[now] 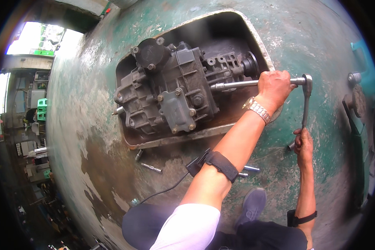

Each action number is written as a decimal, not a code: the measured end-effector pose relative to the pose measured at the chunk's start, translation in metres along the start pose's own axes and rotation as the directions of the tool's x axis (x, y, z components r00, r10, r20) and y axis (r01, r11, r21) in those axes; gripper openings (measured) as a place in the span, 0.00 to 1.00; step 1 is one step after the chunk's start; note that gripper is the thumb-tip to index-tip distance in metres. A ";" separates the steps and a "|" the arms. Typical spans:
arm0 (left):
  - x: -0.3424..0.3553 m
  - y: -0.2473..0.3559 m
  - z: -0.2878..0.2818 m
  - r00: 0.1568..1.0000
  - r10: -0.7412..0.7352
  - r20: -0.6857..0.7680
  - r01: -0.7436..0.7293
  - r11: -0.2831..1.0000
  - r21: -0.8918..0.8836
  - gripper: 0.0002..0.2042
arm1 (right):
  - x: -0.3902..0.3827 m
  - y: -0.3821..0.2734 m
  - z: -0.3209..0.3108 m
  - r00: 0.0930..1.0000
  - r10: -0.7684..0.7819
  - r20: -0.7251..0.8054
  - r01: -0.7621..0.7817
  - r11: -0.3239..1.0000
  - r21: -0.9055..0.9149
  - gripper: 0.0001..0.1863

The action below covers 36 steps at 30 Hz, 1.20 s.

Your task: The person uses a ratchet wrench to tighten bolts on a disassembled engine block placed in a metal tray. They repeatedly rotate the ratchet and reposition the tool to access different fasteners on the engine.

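Note:
A grey metal gearbox [183, 62] lies in a shallow metal tray [183, 138] on the floor. From its right side a long chrome extension bar [239, 84] runs out, with its socket end against the housing. My left hand [275, 88], a watch at its wrist, is wrapped round that bar near its outer end. A ratchet wrench [306, 98] joins the bar there, its handle pointing back toward me. My right hand [304, 145] is closed on the lower end of the handle. The fastener under the socket is hidden.
Loose sockets and bars [151, 167] lie on the worn green floor before the tray, and a blue-handled tool [251, 168] is by my shoe [254, 203]. A green metal stand [358, 137] rises at the right. Cluttered shelves and green stools [42, 109] are far left.

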<state>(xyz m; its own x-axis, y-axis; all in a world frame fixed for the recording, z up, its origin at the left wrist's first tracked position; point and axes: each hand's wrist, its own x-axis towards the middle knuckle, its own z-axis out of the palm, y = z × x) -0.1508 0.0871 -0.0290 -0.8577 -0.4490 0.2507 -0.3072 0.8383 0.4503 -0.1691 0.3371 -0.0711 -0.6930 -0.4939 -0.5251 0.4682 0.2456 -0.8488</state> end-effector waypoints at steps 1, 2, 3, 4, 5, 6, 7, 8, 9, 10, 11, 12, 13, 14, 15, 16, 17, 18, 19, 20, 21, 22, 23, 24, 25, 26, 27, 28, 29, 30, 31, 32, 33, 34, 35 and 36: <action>0.001 0.001 0.000 1.000 -0.019 0.019 0.019 1.000 -0.005 0.16 | -0.001 -0.001 0.000 1.000 0.009 -0.014 -0.009 1.000 -0.017 0.22; 0.002 0.002 0.000 0.999 -0.030 0.015 0.030 1.000 0.001 0.14 | -0.001 -0.002 -0.001 0.999 0.019 -0.030 -0.020 1.000 -0.023 0.22; 0.003 0.003 0.000 0.999 -0.042 0.021 0.042 0.999 0.006 0.12 | -0.001 -0.003 -0.001 0.999 0.028 -0.025 -0.029 0.999 -0.026 0.22; 0.004 0.004 0.000 0.998 -0.054 0.028 0.053 0.999 0.012 0.11 | -0.002 -0.004 -0.001 0.999 0.039 -0.022 -0.040 0.999 -0.016 0.22; 0.005 0.005 0.000 0.997 -0.063 0.047 0.062 0.998 0.025 0.08 | -0.002 -0.005 -0.002 0.998 0.058 -0.028 -0.058 0.998 -0.007 0.22; 0.006 0.006 0.000 0.995 -0.074 0.067 0.071 0.997 0.039 0.06 | -0.003 -0.005 -0.002 0.998 0.056 -0.017 -0.056 0.998 -0.003 0.22; 0.007 0.006 0.000 0.993 -0.085 0.087 0.081 0.995 0.053 0.04 | -0.003 -0.006 -0.002 0.998 0.062 -0.016 -0.062 0.998 -0.001 0.22; 0.007 0.005 0.000 0.994 -0.079 0.070 0.075 0.995 0.062 0.04 | -0.003 -0.007 -0.002 0.996 0.079 -0.031 -0.079 0.997 0.003 0.22; 0.007 0.005 0.001 0.996 -0.073 0.053 0.069 0.995 0.071 0.04 | -0.004 -0.008 -0.002 0.997 0.076 -0.017 -0.076 0.997 0.005 0.22; 0.007 0.004 0.002 0.997 -0.067 0.049 0.064 0.995 0.078 0.04 | -0.004 -0.008 -0.002 0.996 0.083 -0.020 -0.083 0.996 0.009 0.22; 0.007 0.004 0.002 0.997 -0.068 0.043 0.065 0.995 0.079 0.03 | -0.005 -0.009 -0.002 0.996 0.088 -0.016 -0.087 0.996 0.019 0.22; 0.007 0.004 0.003 0.996 -0.072 0.048 0.069 0.995 0.078 0.02 | -0.005 -0.009 -0.002 0.996 0.094 -0.014 -0.094 0.996 0.008 0.23; 0.008 0.004 0.003 0.996 -0.075 0.053 0.071 0.994 0.078 0.02 | -0.006 -0.010 -0.003 0.995 0.095 -0.005 -0.095 0.995 0.004 0.23; 0.008 0.005 0.004 0.995 -0.080 0.051 0.076 0.994 0.074 0.02 | -0.006 -0.011 -0.003 0.994 0.107 -0.016 -0.107 0.994 0.004 0.24; 0.008 0.005 0.004 0.995 -0.085 0.050 0.082 0.994 0.069 0.02 | -0.006 -0.011 -0.004 0.995 0.100 0.004 -0.100 0.995 0.002 0.23; 0.008 0.006 0.003 0.995 -0.089 0.053 0.086 0.994 0.063 0.02 | -0.007 -0.012 -0.004 0.995 0.104 0.004 -0.104 0.995 0.004 0.23; 0.008 0.006 0.002 0.995 -0.089 0.046 0.086 0.994 0.069 0.03 | -0.008 -0.013 -0.005 0.994 0.109 0.005 -0.109 0.994 0.007 0.23; 0.008 0.007 0.001 0.995 -0.090 0.044 0.086 0.993 0.075 0.03 | -0.008 -0.014 -0.005 0.993 0.115 0.007 -0.115 0.993 0.001 0.23; 0.009 0.007 0.000 0.995 -0.090 0.050 0.086 0.993 0.082 0.03 | -0.008 -0.016 -0.005 0.993 0.116 0.008 -0.116 0.993 -0.003 0.24; 0.009 0.008 -0.001 0.994 -0.102 0.049 0.097 0.991 0.093 0.03 | -0.009 -0.017 -0.006 0.993 0.116 0.000 -0.116 0.993 -0.004 0.24; 0.009 0.009 -0.002 0.991 -0.118 0.059 0.111 0.989 0.101 0.03 | -0.010 -0.019 -0.006 0.993 0.120 0.012 -0.120 0.993 -0.011 0.24; 0.009 0.010 -0.002 0.989 -0.131 0.065 0.123 0.986 0.110 0.03 | -0.011 -0.021 -0.005 0.992 0.123 0.013 -0.123 0.992 -0.013 0.24; 0.010 0.011 -0.002 0.989 -0.131 0.070 0.124 0.987 0.098 0.03 | -0.012 -0.023 -0.005 0.992 0.124 0.013 -0.124 0.992 -0.015 0.24; 0.010 0.010 -0.003 0.989 -0.132 0.070 0.125 0.988 0.091 0.03 | -0.013 -0.025 -0.005 0.992 0.124 0.015 -0.124 0.992 -0.017 0.24; 0.010 0.010 -0.004 0.989 -0.134 0.069 0.128 0.988 0.084 0.04 | -0.015 -0.027 -0.004 0.992 0.124 0.018 -0.124 0.992 -0.019 0.24; 0.010 0.010 -0.004 0.988 -0.141 0.060 0.136 0.987 0.081 0.04 | -0.016 -0.028 -0.004 0.992 0.124 0.022 -0.124 0.992 -0.020 0.24; 0.010 0.010 -0.004 0.988 -0.147 0.051 0.143 0.987 0.076 0.04 | -0.017 -0.030 -0.003 0.992 0.126 0.018 -0.126 0.992 -0.025 0.24; 0.010 0.011 -0.004 0.988 -0.150 0.048 0.146 0.986 0.074 0.04 | -0.018 -0.032 -0.002 0.992 0.127 0.013 -0.127 0.992 -0.029 0.24; 0.010 0.011 -0.005 0.988 -0.147 0.040 0.144 0.987 0.071 0.05 | -0.019 -0.033 -0.002 0.992 0.128 0.009 -0.127 0.991 -0.032 0.24; 0.010 0.010 -0.006 0.989 -0.142 0.040 0.139 0.988 0.070 0.05 | -0.020 -0.034 -0.002 0.992 0.125 0.004 -0.125 0.991 -0.042 0.24; 0.010 0.010 -0.006 0.990 -0.136 0.039 0.134 0.989 0.069 0.05 | -0.020 -0.034 -0.001 0.992 0.122 -0.002 -0.122 0.991 -0.051 0.24; 0.010 0.010 -0.007 0.989 -0.133 0.059 0.128 0.989 0.078 0.05 | -0.020 -0.034 -0.001 0.993 0.120 -0.008 -0.121 0.991 -0.059 0.24; 0.010 0.009 -0.008 0.989 -0.128 0.079 0.122 0.989 0.085 0.05 | -0.020 -0.033 -0.001 0.992 0.130 -0.002 -0.130 0.990 -0.052 0.24; 0.011 0.010 -0.008 0.988 -0.123 0.093 0.114 0.989 0.095 0.06 | -0.017 -0.031 -0.001 0.990 0.139 0.002 -0.139 0.989 -0.046 0.23; 0.011 0.009 -0.007 0.987 -0.112 0.111 0.101 0.990 0.101 0.06 | -0.015 -0.030 -0.001 0.989 0.150 0.008 -0.150 0.988 -0.032 0.23; 0.011 0.008 -0.006 0.988 -0.100 0.119 0.087 0.990 0.112 0.06 | -0.011 -0.027 -0.001 0.986 0.169 0.008 -0.168 0.984 -0.061 0.24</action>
<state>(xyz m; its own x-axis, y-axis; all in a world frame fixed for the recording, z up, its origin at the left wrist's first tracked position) -0.1597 0.0871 -0.0172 -0.8655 -0.4907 0.1001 -0.4249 0.8253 0.3721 -0.1743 0.3367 -0.0419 -0.5993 -0.4522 -0.6606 0.5438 0.3756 -0.7504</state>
